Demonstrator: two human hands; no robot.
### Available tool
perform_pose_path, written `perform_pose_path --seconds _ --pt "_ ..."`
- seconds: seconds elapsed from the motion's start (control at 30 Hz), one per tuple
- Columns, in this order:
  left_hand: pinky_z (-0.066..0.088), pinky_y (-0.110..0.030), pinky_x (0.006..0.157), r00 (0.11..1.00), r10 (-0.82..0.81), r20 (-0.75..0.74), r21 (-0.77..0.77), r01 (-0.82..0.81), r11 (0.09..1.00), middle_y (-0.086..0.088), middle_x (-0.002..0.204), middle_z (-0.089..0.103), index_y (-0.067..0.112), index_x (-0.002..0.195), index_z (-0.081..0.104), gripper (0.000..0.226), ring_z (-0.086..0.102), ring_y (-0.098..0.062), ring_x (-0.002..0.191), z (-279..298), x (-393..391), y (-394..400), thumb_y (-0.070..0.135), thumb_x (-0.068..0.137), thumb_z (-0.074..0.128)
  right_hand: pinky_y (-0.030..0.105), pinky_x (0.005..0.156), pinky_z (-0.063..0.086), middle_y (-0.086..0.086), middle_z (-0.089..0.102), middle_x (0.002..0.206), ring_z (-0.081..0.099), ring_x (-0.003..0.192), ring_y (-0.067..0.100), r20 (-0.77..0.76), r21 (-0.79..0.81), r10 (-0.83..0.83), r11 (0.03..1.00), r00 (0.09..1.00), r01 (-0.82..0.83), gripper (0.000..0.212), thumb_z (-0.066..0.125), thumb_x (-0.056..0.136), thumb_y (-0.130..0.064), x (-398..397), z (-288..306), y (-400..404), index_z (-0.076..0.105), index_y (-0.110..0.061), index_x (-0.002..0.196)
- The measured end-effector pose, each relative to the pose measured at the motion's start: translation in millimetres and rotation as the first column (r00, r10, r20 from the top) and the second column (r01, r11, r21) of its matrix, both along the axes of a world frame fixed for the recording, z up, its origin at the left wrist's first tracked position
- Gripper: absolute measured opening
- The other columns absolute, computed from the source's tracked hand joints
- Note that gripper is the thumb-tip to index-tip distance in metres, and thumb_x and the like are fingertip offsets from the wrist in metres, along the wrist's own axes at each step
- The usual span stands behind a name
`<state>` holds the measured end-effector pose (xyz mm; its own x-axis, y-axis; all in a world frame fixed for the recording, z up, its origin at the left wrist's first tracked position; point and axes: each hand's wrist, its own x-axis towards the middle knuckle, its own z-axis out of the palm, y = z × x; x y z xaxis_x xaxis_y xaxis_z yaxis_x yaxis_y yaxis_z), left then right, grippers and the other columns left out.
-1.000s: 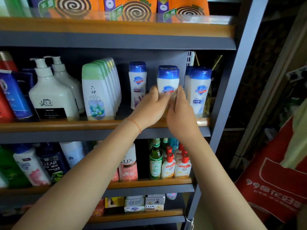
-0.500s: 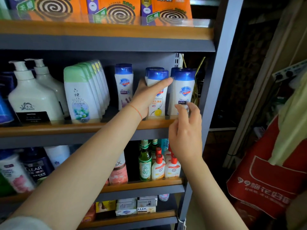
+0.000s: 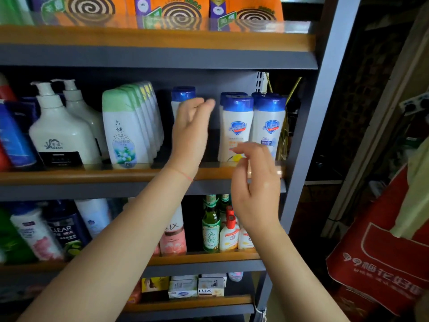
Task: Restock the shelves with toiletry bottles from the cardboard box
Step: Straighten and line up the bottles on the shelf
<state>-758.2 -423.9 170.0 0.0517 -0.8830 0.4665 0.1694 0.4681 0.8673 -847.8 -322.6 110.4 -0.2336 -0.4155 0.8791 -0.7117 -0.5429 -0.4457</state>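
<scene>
White toiletry bottles with blue caps stand on the middle shelf (image 3: pixel 69 176). One such bottle (image 3: pixel 236 126) stands upright beside another (image 3: pixel 269 124) at the shelf's right end. A third blue-capped bottle (image 3: pixel 182 95) stands further left, mostly hidden behind my left hand (image 3: pixel 191 133). That hand is raised in front of it, fingers loosely bent, and holds nothing that I can see. My right hand (image 3: pixel 255 182) hovers in front of the shelf edge below the two right bottles, fingers relaxed, empty. The cardboard box is out of view.
Green-capped white bottles (image 3: pixel 125 131) and pump bottles (image 3: pixel 60 129) fill the shelf's left part. Lower shelves hold more bottles (image 3: pixel 210 226) and soap boxes (image 3: pixel 210 288). Orange coil boxes (image 3: pixel 176 10) sit on top. A grey upright post (image 3: pixel 320 101) and a red bag (image 3: pixel 380 259) stand right.
My left hand has let go of the middle blue-capped bottle and moved left, in front of the neighbouring bottle. My right hand has dropped slightly away from the shelf.
</scene>
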Motion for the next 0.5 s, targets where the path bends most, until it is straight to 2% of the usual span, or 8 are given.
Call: perform_pose_path --seconds 0.1,0.17,0.2,0.23,0.3,0.33,0.4,0.5 --pt "0.045 -0.011 0.082 0.991 0.12 -0.062 -0.061 -0.124 0.99 0.013 0.092 0.061 0.018 0.099 0.064 0.018 0.058 0.01 0.084 -10.6 28.0 -2.2 0.028 0.084 0.059 0.007 0.093 0.038 -0.017 0.054 0.117 0.05 0.108 -0.013 0.168 0.214 0.286 0.924 0.943 -0.318 0.031 0.042 0.102 -0.018 35.9 23.5 -4.8 0.053 -0.014 0.131" --pt "0.052 -0.029 0.089 0.996 -0.015 -0.089 0.021 0.017 1.0 0.0 0.094 0.065 0.018 0.097 0.065 0.025 0.063 -0.004 0.088 -8.2 35.3 -15.1 0.036 0.08 0.061 -0.002 0.093 0.03 -0.026 0.049 0.12 0.042 0.107 -0.029 0.337 0.297 0.369 0.831 0.866 -0.47 0.032 0.04 0.104 -0.03 54.7 39.9 -22.3 0.047 -0.022 0.134" --pt "0.052 -0.038 0.091 0.988 -0.099 -0.121 0.083 0.11 0.99 -0.005 0.096 0.066 0.019 0.097 0.066 0.034 0.065 -0.012 0.09 -2.6 37.9 -21.7 0.044 0.075 0.063 0.002 0.095 0.033 -0.02 0.054 0.121 0.046 0.109 -0.025 0.441 0.3 0.366 0.801 0.82 -0.519 0.031 0.04 0.103 -0.037 61.6 48.2 -37.2 0.049 -0.021 0.128" --pt "0.053 -0.039 0.089 0.972 -0.168 -0.166 0.153 0.194 0.969 -0.006 0.099 0.069 0.017 0.1 0.067 0.045 0.067 -0.016 0.091 3.5 39.2 -26.7 0.051 0.071 0.065 0.013 0.101 0.037 -0.009 0.058 0.127 0.051 0.117 -0.011 0.544 0.305 0.32 0.786 0.776 -0.538 0.046 0.039 0.098 -0.047 66.5 55.9 -55.5 0.048 -0.016 0.132" --pt "0.056 -0.037 0.087 0.97 -0.178 -0.166 0.289 0.22 0.932 -0.005 0.109 0.073 0.016 0.118 0.065 0.075 0.072 -0.017 0.093 14.4 38.3 -35.3 0.067 0.063 0.067 0.039 0.111 0.037 0.008 0.049 0.144 0.047 0.133 0.02 0.693 0.359 0.171 0.761 0.7 -0.541 0.079 0.036 0.088 -0.066 73.3 69.8 -89.3 0.036 -0.013 0.147" --pt "0.057 -0.04 0.087 0.978 -0.155 -0.142 0.35 0.196 0.916 -0.004 0.112 0.073 0.021 0.127 0.06 0.09 0.073 -0.018 0.093 16.8 36.3 -38.4 0.076 0.057 0.067 0.045 0.11 0.038 0.011 0.048 0.145 0.047 0.132 0.026 0.734 0.374 0.117 0.753 0.669 -0.541 0.089 0.035 0.081 -0.074 73.6 72.6 -105.3 0.035 -0.014 0.148" --pt "0.058 -0.047 0.082 0.983 -0.137 -0.123 0.432 0.178 0.884 -0.002 0.108 0.075 0.031 0.129 0.057 0.102 0.075 -0.022 0.09 12.6 34.4 -51.7 0.088 0.046 0.066 0.047 0.103 0.046 0.011 0.057 0.134 0.057 0.119 0.029 0.791 0.397 0.063 0.705 0.609 -0.588 0.098 0.035 0.071 -0.084 71.3 76.6 -127.4 0.046 -0.016 0.14" --pt "0.055 -0.049 0.086 0.986 -0.143 -0.087 0.526 0.167 0.834 -0.003 0.123 0.069 0.035 0.132 0.056 0.12 0.071 -0.028 0.1 12.0 34.0 -64.3 0.099 0.031 0.06 0.041 0.092 0.051 0.005 0.066 0.099 0.063 0.093 0.025 0.819 0.433 0.022 0.633 0.574 -0.642 0.077 0.035 0.084 -0.079 70.1 84.8 -136.7 0.06 -0.014 0.116"
